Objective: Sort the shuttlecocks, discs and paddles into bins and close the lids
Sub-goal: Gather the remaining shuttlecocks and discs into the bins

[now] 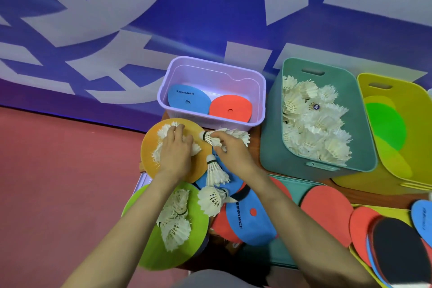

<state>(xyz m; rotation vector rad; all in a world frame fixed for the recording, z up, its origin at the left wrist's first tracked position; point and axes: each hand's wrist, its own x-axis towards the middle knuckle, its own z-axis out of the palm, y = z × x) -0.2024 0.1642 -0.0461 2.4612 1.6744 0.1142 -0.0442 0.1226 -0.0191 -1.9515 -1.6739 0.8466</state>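
Left hand is clawed down on a shuttlecock heap on the orange disc, fingers curled into the feathers. The palm hides how many it's got. Right hand pinches a shuttlecock stack, cork end pointing to 9 o'clock. Teal bin of shuttlecocks sits at the hands' 3 o'clock, purple bin at 12. Yellow bin is cut off at the right edge.
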